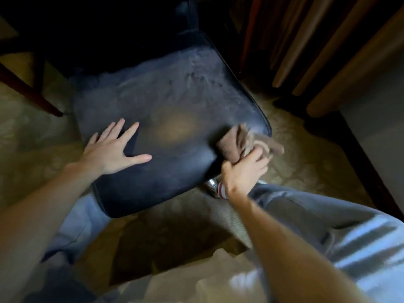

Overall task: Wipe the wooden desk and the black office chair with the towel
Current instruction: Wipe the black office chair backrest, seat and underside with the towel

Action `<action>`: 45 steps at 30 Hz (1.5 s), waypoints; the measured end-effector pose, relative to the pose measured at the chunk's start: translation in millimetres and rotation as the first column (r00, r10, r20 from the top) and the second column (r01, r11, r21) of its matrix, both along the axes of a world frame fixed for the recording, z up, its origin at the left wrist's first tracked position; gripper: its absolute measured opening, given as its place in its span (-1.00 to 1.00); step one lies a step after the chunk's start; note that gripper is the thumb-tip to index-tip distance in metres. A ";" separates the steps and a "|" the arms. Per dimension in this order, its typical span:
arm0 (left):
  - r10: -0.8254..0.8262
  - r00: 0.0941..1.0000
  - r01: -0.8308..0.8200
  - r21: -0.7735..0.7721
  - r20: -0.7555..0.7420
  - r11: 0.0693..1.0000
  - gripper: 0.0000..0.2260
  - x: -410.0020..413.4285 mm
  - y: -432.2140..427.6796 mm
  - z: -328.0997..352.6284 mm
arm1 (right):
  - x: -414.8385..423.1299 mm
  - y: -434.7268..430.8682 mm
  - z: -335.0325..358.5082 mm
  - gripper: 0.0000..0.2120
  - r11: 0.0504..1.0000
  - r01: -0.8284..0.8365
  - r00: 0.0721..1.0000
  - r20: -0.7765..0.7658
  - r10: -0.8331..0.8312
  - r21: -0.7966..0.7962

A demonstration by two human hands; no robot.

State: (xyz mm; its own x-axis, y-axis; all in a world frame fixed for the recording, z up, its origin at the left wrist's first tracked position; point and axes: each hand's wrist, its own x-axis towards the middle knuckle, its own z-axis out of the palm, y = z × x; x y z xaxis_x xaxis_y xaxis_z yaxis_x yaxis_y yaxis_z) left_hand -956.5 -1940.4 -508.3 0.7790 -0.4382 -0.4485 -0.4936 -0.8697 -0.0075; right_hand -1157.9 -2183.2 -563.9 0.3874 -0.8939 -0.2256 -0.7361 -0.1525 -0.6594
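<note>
Head view: looked down on the padded seat of the black office chair (175, 99), its far half filmed with grey dust and a warm patch of light near its middle.
Left hand (111, 149): lay flat on the near left part of the seat, fingers straight and spread, thumb pointing toward the right; it held nothing.
Right hand (242, 171): fingers were curled tight round the towel, gripping it at the seat's right edge; the hand was blurred.
Towel (234, 143): brown and bunched, it pressed against the seat's right edge close to the rounded corner, with a fold sticking out past the fingers to the right, off the seat.
Chair base (211, 185): a shiny metal part showed just under the seat's near edge, beside the right wrist.
Jeans (310, 206): pale blue, one leg on each side of the seat.
Carpet (290, 171): beige and patterned, under the chair.
Dark wooden leg (28, 90): slanted down to the carpet left of the chair; whether it belonged to the desk could not be told.
</note>
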 end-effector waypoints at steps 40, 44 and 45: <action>0.569 0.403 -0.868 -0.497 -0.717 -0.012 -0.02 -61.1 55.4 -74.2 | 28.8 182.6 21.4 -0.27 0.992 0.002 0.985 0.172 -0.024 0.128; 0.550 0.398 -0.868 -0.496 -0.734 -0.035 -0.01 -76.3 48.1 -83.3 | 3.9 180.8 13.3 -0.37 0.976 -0.158 0.952 0.284 0.110 0.150; 0.528 0.388 -0.880 -0.474 -0.756 -0.031 -0.02 -76.5 49.1 -84.0 | -1.1 164.8 10.1 -0.40 0.972 -0.174 0.932 0.347 0.110 0.158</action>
State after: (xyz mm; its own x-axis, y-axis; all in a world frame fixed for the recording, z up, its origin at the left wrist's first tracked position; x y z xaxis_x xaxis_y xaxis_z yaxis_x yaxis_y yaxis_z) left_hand -1033.0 -1891.3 -592.3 0.8106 0.0441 -0.5839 0.5759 -0.2398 0.7815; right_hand -1159.0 -2018.3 -553.9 0.5881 -0.7794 -0.2160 -0.4486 -0.0921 -0.8890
